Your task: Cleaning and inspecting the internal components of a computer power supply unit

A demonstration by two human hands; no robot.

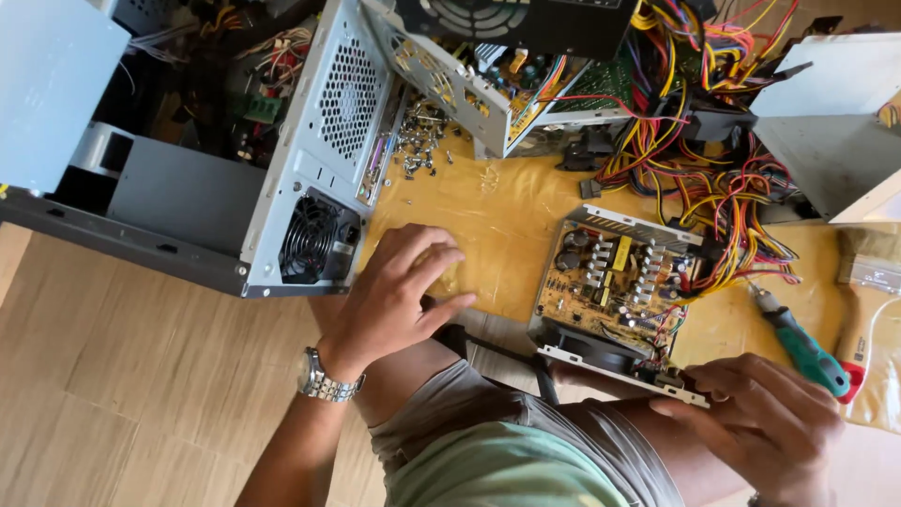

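A: Figure: where does the opened power supply unit lie, and what state is it in?

B: It lies on the yellow worktop, just in front of the person's knees, near the right side of the view. Its cover is off: the brown circuit board with coils, capacitors and heat sinks is bare, and a black fan shows at its near edge. So the opening-up appears done; the board itself still sits in its metal tray, and its bundle of coloured wires remains attached, trailing away to the far right.

A: And the hands?

B: The right hand is closed in a pinch grip on the near corner of the tray's rim, fingers curled. The left hand rests with its fingers spread flat on the worktop, holding nothing that can be seen; a metal wristwatch is on that wrist.

A: Surroundings?

B: A green-handled screwdriver lies untouched just right of the unit, beside the right hand. A heap of loose screws lies further back. A grey computer case lies on its side to the left, and a second opened unit stands behind. By judgement, removal of board and fan is what remains
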